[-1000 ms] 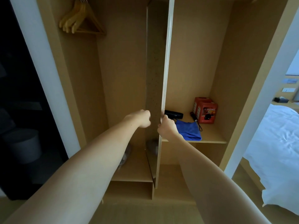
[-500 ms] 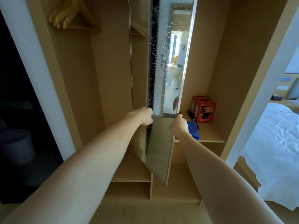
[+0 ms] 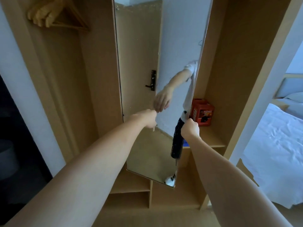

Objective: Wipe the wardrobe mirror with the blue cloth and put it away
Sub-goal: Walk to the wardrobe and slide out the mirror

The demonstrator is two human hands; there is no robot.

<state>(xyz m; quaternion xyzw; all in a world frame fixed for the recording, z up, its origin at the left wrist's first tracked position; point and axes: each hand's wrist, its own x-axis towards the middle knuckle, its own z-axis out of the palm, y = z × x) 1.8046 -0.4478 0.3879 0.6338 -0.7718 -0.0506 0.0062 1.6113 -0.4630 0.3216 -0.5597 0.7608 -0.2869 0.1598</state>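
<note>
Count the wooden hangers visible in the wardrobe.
About 4 wooden hangers, bunched together at the top left of the wardrobe. They overlap and the top edge of the picture crops them, so the count is uncertain and more may be hidden.

wardrobe shelf [image 3: 211,140] — red box [image 3: 202,112], blue cloth [image 3: 185,142] on it

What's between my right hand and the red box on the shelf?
In the head view, only the mirror's right edge, gripped by the right hand; beyond it the red box stands on bare shelf.
</note>
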